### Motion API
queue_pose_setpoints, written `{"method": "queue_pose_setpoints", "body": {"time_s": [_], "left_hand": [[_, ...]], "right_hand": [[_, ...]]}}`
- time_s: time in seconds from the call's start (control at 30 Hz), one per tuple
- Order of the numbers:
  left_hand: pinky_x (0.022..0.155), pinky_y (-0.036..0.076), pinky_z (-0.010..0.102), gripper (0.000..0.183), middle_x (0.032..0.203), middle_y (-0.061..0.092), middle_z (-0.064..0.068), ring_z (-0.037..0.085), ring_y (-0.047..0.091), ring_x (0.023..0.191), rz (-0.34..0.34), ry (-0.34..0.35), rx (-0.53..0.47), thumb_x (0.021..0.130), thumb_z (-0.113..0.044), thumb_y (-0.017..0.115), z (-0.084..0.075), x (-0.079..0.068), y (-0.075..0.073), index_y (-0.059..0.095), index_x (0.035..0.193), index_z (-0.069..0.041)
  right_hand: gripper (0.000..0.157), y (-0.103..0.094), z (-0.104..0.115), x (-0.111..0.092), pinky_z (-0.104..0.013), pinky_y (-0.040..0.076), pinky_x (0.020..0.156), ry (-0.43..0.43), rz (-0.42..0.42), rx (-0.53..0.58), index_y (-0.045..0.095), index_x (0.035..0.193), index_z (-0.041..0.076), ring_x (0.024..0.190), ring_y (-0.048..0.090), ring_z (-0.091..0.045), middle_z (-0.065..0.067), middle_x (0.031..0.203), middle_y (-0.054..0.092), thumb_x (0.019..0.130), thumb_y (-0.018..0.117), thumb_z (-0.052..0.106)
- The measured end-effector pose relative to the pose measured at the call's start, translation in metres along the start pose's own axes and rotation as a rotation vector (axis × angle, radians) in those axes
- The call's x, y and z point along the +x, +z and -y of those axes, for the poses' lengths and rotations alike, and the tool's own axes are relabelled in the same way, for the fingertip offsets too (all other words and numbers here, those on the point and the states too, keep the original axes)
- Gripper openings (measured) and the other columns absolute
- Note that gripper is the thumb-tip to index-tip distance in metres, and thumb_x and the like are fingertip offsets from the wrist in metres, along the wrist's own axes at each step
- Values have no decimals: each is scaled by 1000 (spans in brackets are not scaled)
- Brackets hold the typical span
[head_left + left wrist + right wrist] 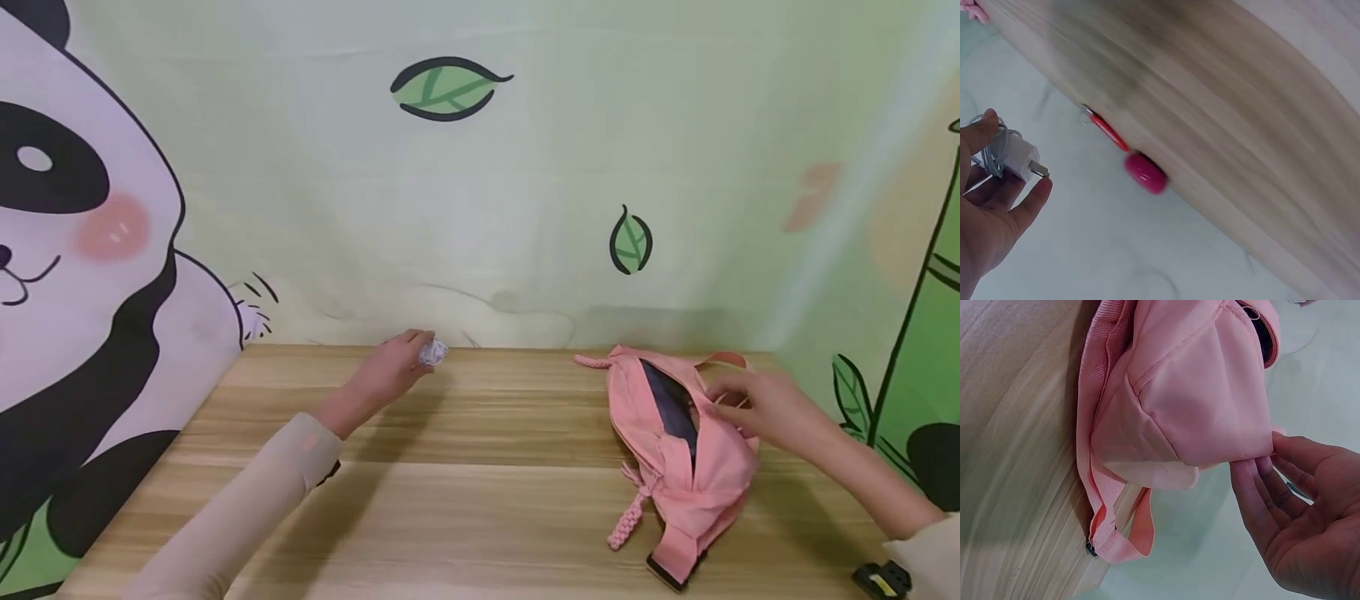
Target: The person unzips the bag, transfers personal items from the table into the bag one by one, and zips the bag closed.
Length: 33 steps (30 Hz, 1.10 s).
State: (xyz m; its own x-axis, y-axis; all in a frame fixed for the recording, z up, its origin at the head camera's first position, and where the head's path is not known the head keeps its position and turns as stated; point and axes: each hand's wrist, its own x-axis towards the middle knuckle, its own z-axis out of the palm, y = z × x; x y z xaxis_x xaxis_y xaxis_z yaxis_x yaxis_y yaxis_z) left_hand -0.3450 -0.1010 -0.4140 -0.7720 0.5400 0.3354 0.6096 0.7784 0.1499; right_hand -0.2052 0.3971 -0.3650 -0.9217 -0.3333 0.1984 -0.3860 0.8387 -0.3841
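Nearest, lower right, the pink bag (723, 492) lies with its mouth parted, the right hand (772, 410) pinching its fabric! Farther, mid-frame, the left hand (386, 368) grips a white charger (1021, 159) with coiled cable (997, 149) by the table's (525, 417) back edge. Picking up or setting down? Can't tell. Either way, steady fingers and a spread bag look called for. There, left wrist view's centre: a magenta oval thing (1145, 173)!

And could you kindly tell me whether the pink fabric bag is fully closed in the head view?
No, the pink fabric bag gapes open, showing its dark lining, while the right hand pinches its edge.
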Motion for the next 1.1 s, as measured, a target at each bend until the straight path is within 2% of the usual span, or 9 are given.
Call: {"method": "queue_pose_setpoints", "body": {"time_s": [0.1, 0.3, 0.63, 0.87, 1.1], "left_hand": [[90, 50, 41, 55, 128, 55, 16, 28, 57, 111, 14, -21, -43, 86, -20, 70, -11, 6, 1, 48, 133, -1], [88, 51, 38, 58, 128, 55, 15, 26, 59, 109, -2, -71, -145, 84, -21, 73, -34, 13, 0, 49, 133, -3], [86, 51, 32, 58, 125, 57, 10, 20, 59, 106, -2, 14, -192, 80, -22, 76, -79, 25, 10, 52, 131, -6], [88, 50, 32, 56, 123, 59, 9, 20, 58, 107, 1, 75, -203, 79, -22, 77, -99, 33, 18, 54, 128, -7], [92, 48, 32, 56, 123, 59, 8, 22, 55, 113, -16, 134, -208, 79, -21, 77, -118, 43, 26, 55, 128, -7]], "right_hand": [[7, 0, 0, 1, -22, 47, 51, 8, 2, -2, 68, 93, 12, 65, 60, -5, 4, 76, 67, 86, 69, 14], [10, -3, 4, 7, -22, 46, 51, 23, 8, -34, 69, 94, 9, 64, 59, -7, 4, 75, 67, 86, 69, 14], [9, -2, 3, 5, -22, 48, 51, 59, 29, -6, 69, 95, 9, 62, 59, -7, 3, 76, 67, 86, 68, 13], [8, 0, 1, 3, -22, 47, 50, 39, 23, -1, 69, 94, 10, 60, 59, -6, 3, 75, 67, 86, 68, 12], [11, 1, -1, -2, -22, 48, 51, 53, 13, 8, 69, 97, 9, 64, 60, -6, 2, 78, 67, 86, 67, 10]]}}
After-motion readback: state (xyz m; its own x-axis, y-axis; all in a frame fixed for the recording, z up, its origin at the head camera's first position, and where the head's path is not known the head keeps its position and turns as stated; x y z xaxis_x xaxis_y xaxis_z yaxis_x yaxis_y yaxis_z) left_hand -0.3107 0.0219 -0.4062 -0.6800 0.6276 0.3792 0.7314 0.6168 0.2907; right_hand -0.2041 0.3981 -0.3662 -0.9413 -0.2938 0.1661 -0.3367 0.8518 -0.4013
